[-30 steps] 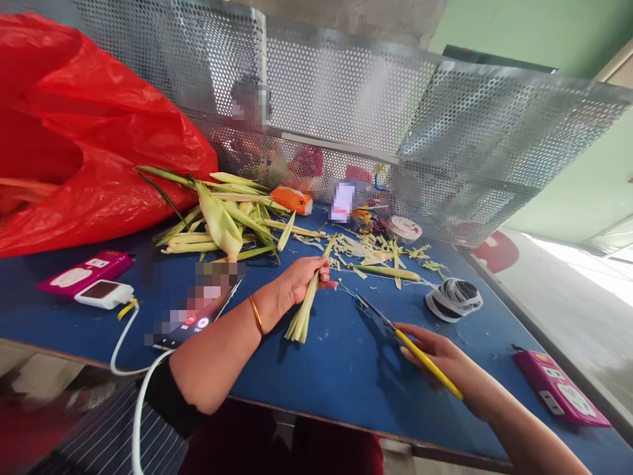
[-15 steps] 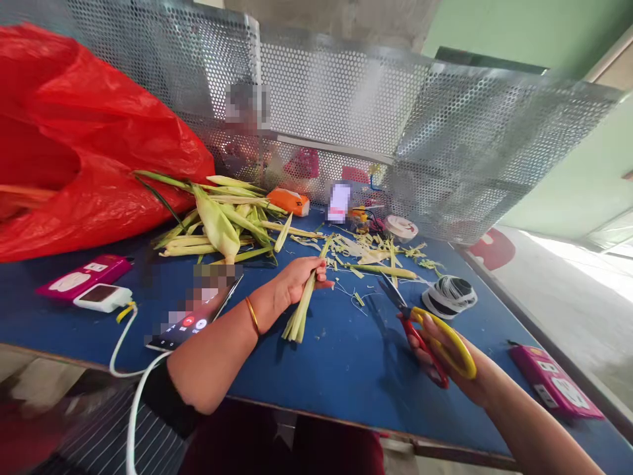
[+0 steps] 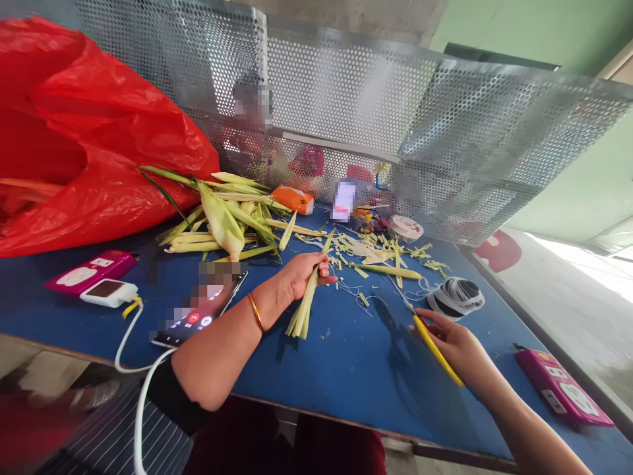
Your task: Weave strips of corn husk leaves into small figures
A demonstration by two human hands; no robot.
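Observation:
My left hand [image 3: 301, 277] is closed around a small bundle of pale green leaf strips [image 3: 302, 313], which slants down onto the blue table [image 3: 346, 376]. My right hand [image 3: 457, 349] grips yellow-handled scissors [image 3: 426, 333] seen edge-on, their blades pointing up and left toward the scraps. A roll of white thread [image 3: 455, 297] lies just beyond the scissors. A pile of green leaves [image 3: 222, 221] sits behind my left hand, and cut leaf scraps [image 3: 376, 254] are scattered to its right.
A big red plastic bag [image 3: 84, 138] fills the left. A phone [image 3: 200, 310], a white power bank [image 3: 109, 292] with cable and a pink power strip [image 3: 91, 269] lie at left; another pink strip [image 3: 564, 396] at right. A perforated metal screen [image 3: 376, 119] stands behind.
My right hand turned the scissors from showing their handle loops to edge-on and shifted slightly forward. My left hand and its leaf bundle stayed put.

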